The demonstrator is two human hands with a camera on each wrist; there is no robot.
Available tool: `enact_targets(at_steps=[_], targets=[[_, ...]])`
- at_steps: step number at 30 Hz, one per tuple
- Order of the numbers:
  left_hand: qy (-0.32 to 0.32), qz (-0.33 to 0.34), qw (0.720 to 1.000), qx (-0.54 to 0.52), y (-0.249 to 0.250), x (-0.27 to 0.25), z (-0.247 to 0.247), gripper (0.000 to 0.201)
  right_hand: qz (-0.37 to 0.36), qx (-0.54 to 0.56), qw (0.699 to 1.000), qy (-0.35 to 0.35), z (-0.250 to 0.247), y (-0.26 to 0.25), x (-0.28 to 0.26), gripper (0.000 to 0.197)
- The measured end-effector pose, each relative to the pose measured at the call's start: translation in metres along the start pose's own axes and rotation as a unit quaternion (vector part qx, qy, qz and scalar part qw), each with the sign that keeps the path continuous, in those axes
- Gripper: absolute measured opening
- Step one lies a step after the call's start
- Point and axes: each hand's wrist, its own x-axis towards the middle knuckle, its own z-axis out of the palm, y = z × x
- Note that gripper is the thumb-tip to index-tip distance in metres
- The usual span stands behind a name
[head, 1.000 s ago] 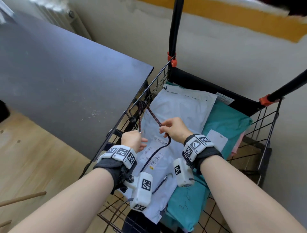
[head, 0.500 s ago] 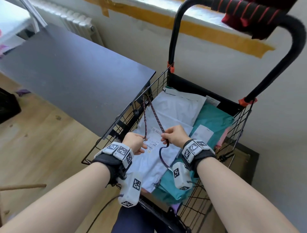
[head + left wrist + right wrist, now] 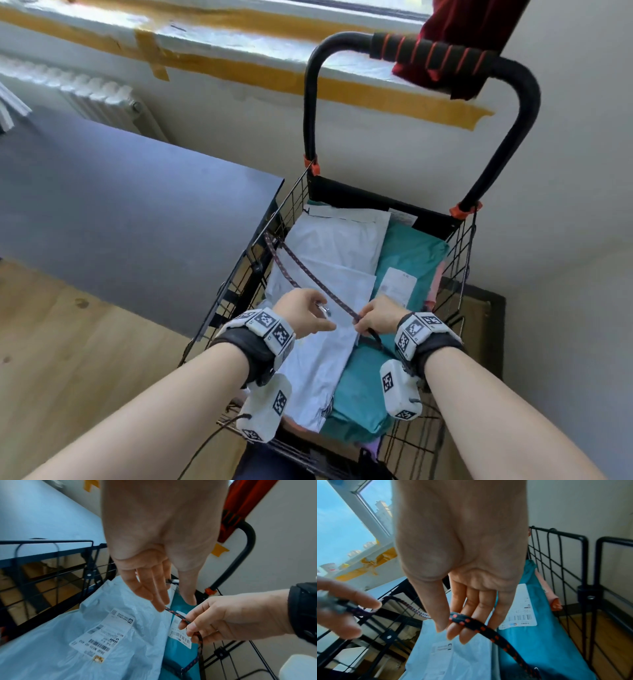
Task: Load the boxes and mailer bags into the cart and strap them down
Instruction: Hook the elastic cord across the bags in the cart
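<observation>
White mailer bag (image 3: 329, 274) and teal mailer bag (image 3: 407, 260) lie flat, side by side in the wire cart (image 3: 459, 253); dark red-flecked strap (image 3: 308, 270) hooked on the cart's left wall crosses the white one.

One wire cart (image 3: 459, 260) holds two white mailer bags (image 3: 329, 246), one teal mailer bag (image 3: 407, 253) and one strap (image 3: 308, 274).
</observation>
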Motion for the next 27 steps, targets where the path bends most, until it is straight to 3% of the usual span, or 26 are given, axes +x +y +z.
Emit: enact_targets(at_steps=[2, 6, 8, 12, 14, 20, 24, 27], targets=[[-0.032, 0.034, 0.999, 0.026, 0.003, 0.013, -0.006, 0.047, 0.011, 0.020, 1.000, 0.012, -0.001, 0.004, -0.001, 0.011], [-0.062, 0.093, 0.990, 0.080, 0.011, 0.041, -0.014, 0.014, 0.016, 0.046, 0.996, 0.072, -0.004, 0.006, -0.009, 0.017], [-0.091, 0.132, 0.979, 0.128, 0.016, 0.055, -0.015, 0.020, 0.020, 0.056, 0.992, 0.108, -0.005, 0.006, -0.010, 0.025], [-0.119, 0.212, 0.934, 0.262, 0.024, 0.071, -0.011, 0.020, 0.037, 0.039, 0.990, 0.132, -0.005, 0.005, -0.015, 0.007], [-0.141, 0.223, 0.918, 0.295, 0.024, 0.073, -0.007, 0.024, 0.041, 0.037, 0.990, 0.129, -0.003, 0.008, -0.016, 0.011], [-0.243, 0.224, 0.921, 0.205, 0.020, 0.052, 0.010, 0.027, 0.048, 0.041, 0.991, 0.120, -0.001, 0.004, -0.018, 0.005], [-0.237, 0.209, 0.937, 0.148, 0.024, 0.035, 0.022, 0.025, 0.040, 0.021, 0.991, 0.126, -0.011, 0.000, -0.020, 0.015], [-0.217, 0.209, 0.945, 0.130, 0.026, 0.030, 0.023, 0.021, 0.036, 0.013, 0.991, 0.129, -0.015, 0.003, -0.027, 0.007]])
